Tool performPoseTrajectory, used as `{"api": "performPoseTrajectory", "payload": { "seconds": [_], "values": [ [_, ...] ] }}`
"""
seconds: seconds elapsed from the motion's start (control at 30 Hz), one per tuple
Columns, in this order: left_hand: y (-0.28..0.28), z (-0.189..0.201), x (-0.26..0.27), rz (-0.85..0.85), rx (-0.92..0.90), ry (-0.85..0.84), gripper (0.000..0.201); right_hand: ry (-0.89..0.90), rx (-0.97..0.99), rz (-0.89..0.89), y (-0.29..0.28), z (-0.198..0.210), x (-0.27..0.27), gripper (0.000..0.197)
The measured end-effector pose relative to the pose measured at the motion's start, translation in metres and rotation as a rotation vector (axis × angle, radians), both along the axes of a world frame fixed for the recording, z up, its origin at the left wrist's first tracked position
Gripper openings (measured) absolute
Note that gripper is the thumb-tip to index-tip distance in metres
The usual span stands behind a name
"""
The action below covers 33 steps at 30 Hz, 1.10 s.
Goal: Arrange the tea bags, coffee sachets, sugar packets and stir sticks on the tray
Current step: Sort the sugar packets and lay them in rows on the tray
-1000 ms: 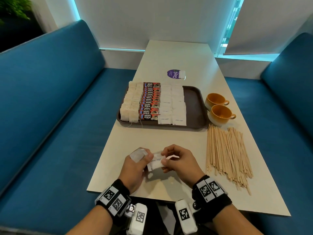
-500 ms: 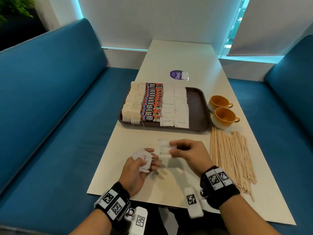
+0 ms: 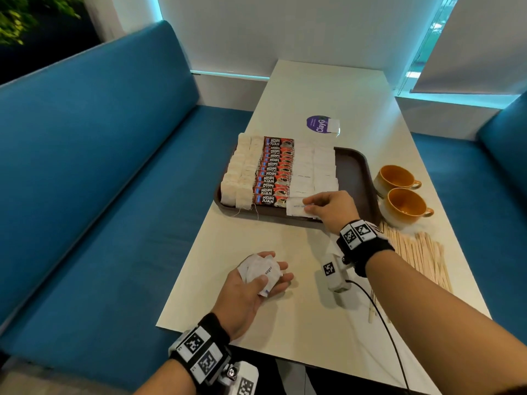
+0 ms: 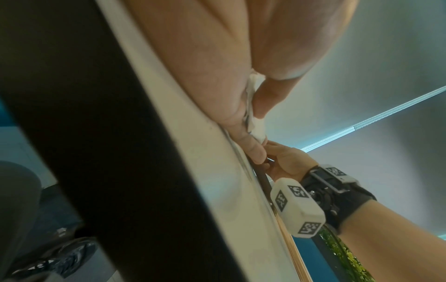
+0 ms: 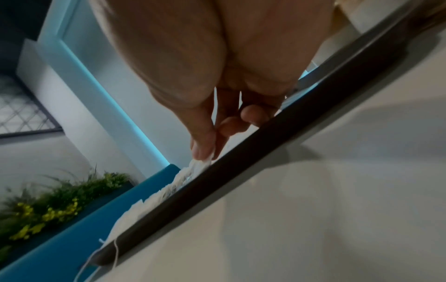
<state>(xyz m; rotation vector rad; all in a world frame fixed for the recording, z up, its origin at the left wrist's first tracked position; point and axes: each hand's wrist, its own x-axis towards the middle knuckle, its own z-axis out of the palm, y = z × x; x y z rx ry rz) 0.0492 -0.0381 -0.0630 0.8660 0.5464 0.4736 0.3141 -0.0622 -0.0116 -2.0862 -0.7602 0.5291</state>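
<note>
Laying a sugar packet (image 3: 296, 207) at the tray's (image 3: 352, 169) near edge, the right hand (image 3: 332, 208) pinches it — it should square it against the coffee sachets (image 3: 273, 178); the left hand (image 3: 251, 289) cups spare packets (image 3: 261, 270).

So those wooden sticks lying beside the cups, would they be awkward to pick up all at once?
Probably. The stir sticks lie as a loose, fanned-out heap on the table, so a handful would likely splay and shed a few. They look thin and light, and may snap if squeezed hard.
</note>
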Motion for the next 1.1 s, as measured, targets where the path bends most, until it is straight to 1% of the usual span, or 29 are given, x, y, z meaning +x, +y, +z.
{"api": "performPoseTrajectory", "payload": {
  "seconds": [0.1,0.27,0.37,0.47,0.63,0.7,0.83,0.93,1.0,1.1],
  "values": [
    [0.0,0.002,0.001,0.012,-0.011,0.035,0.045,-0.052,-0.077,0.007,0.003,-0.002,-0.001,0.01],
    [0.001,0.002,0.0,0.003,0.0,0.053,0.044,-0.232,-0.237,0.074,0.012,-0.001,0.0,0.01],
    [0.001,0.001,0.0,-0.002,0.004,0.043,0.043,-0.229,-0.238,0.072,0.016,0.001,0.0,0.01],
    [0.001,0.0,0.0,-0.009,0.003,0.031,0.044,-0.216,-0.278,0.089,0.021,0.001,-0.002,0.009],
    [0.004,-0.003,0.0,-0.044,0.006,0.002,0.059,-0.182,-0.293,0.085,0.023,0.001,-0.003,0.009],
    [0.004,-0.003,0.0,-0.052,0.001,-0.002,0.06,-0.186,-0.258,0.075,0.02,0.002,-0.005,0.007],
    [0.002,-0.001,0.0,-0.042,0.008,0.002,0.054,-0.178,-0.11,0.021,0.0,0.009,-0.018,0.011],
    [0.0,0.001,-0.001,-0.037,0.036,0.0,0.044,-0.094,0.016,0.002,-0.025,0.015,-0.035,0.009],
    [-0.001,0.003,-0.003,-0.029,0.042,-0.008,0.044,-0.002,0.09,0.005,-0.043,0.014,-0.05,0.006],
    [-0.003,0.007,-0.004,-0.035,0.066,0.036,0.042,0.123,0.159,0.015,-0.069,0.006,-0.077,0.002]
  ]
}}
